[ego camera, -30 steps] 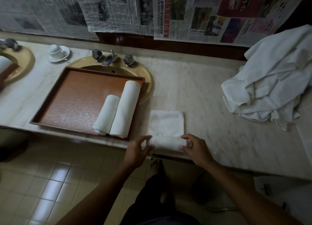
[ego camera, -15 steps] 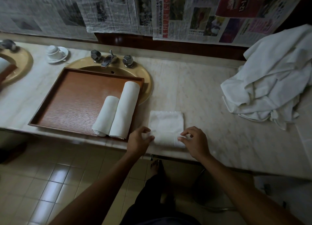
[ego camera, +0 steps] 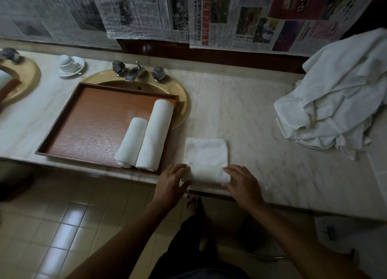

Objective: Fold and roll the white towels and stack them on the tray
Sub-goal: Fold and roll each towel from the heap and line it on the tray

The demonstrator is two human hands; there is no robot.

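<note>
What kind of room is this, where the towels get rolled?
Probably a bathroom, maybe in a hotel. A yellow sink with a metal tap is set in a long marble counter, and white towels lie heaped on it.

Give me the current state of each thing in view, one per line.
Towel on the counter: folded flat, near end partly rolled.
Left hand: on the roll's left end.
Right hand: on its right end.
Tray: holds two rolled towels, side by side.
Towel pile: unfolded, crumpled.
Cup: upside down on its saucer.
</note>
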